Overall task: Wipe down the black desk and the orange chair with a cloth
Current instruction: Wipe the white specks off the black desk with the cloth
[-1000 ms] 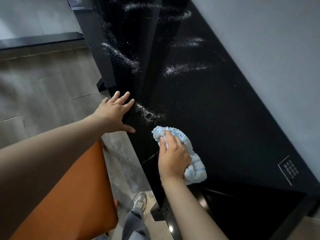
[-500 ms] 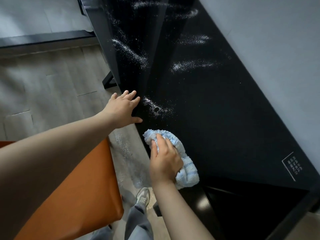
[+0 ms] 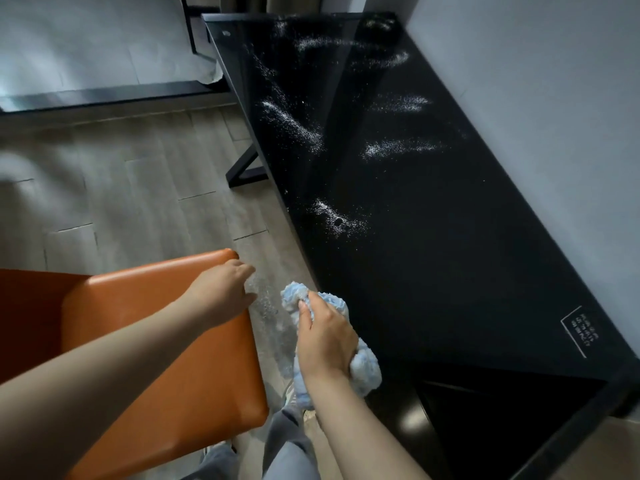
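The black desk (image 3: 433, 237) stretches from the far centre to the near right, its glossy top streaked with white powder (image 3: 294, 126) in several patches. My right hand (image 3: 325, 337) grips a bunched blue and white cloth (image 3: 363, 368) at the desk's near left edge. The orange chair (image 3: 166, 341) stands at the lower left, its seat facing up. My left hand (image 3: 225, 292) hovers over the seat's far right corner with fingers loosely curled, holding nothing; whether it touches the seat I cannot tell.
A grey wall (image 3: 536, 116) runs along the desk's right side. Wood-look floor (image 3: 121, 188) lies left of the desk, with a black desk leg (image 3: 246, 168) on it. My trouser legs and a shoe (image 3: 294, 438) are between chair and desk.
My left hand left the desk's edge and drew back over the chair seat. My right hand with the cloth slid back to the desk's near edge. The view pulled back, showing more desk.
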`<state>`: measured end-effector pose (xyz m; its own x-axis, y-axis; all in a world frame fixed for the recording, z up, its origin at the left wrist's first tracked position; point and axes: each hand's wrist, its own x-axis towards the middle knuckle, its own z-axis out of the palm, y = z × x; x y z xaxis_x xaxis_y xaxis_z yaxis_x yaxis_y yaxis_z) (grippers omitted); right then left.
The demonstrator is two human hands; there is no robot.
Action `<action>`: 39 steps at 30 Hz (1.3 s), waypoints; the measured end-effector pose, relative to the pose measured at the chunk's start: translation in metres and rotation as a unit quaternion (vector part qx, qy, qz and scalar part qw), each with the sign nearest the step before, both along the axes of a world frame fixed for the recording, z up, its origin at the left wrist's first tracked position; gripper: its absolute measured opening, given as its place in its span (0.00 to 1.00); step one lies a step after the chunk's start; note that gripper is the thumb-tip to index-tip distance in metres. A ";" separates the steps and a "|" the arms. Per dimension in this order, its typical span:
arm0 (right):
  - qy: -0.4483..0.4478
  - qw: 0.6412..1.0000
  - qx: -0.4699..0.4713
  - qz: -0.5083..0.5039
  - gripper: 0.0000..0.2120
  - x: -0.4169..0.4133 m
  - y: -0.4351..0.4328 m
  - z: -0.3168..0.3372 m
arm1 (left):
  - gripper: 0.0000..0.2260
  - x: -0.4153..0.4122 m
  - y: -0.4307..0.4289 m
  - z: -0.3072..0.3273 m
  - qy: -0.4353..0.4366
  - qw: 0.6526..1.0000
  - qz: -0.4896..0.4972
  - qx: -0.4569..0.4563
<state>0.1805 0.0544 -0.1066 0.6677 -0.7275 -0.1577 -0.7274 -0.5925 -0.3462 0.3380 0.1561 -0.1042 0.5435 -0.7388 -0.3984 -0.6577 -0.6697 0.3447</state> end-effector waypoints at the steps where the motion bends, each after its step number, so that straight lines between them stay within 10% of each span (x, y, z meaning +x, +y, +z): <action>1: 0.002 1.000 0.009 -0.001 0.14 -0.002 0.004 0.002 | 0.18 -0.003 0.008 0.003 0.008 1.000 0.005 0.010; 16: -0.008 1.000 0.000 0.028 0.15 -0.051 0.033 0.074 | 0.25 -0.058 0.088 0.053 0.042 0.997 0.057 -0.017; 39: -0.110 0.932 0.015 0.344 0.11 -0.151 0.097 0.133 | 0.26 -0.275 0.221 0.120 0.017 0.942 0.335 -0.020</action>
